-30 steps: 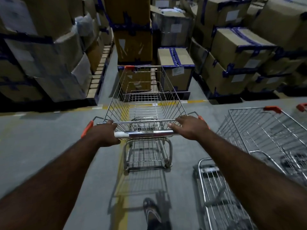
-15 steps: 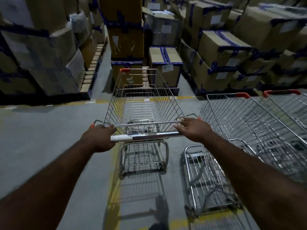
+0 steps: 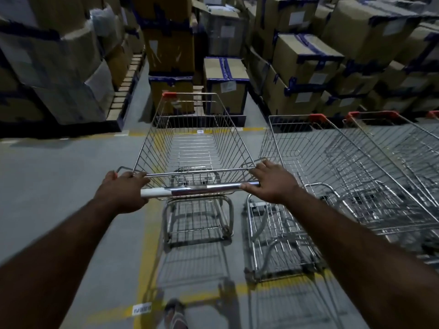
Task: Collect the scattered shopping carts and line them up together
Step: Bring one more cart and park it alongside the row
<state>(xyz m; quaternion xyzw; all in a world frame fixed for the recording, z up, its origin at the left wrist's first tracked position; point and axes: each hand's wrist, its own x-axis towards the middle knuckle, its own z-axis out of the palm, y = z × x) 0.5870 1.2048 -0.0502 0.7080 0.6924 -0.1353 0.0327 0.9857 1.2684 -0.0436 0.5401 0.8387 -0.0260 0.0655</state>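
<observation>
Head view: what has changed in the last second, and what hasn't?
The pushed cart rolled forward, closing in beside the parked cart; a second parked cart came into view further right. Nothing was grasped or released: the left hand and right hand still grip the handle bar.

Left hand (image 3: 123, 191) and right hand (image 3: 270, 184) both grip the chrome handle bar (image 3: 202, 189) of a wire cart (image 3: 197, 148). Second cart (image 3: 332, 176) sits just beside it on the right, third cart (image 3: 399, 143) beyond that. Stacked cardboard boxes (image 3: 304, 58) ahead, yellow floor line (image 3: 148, 245) underneath.
</observation>
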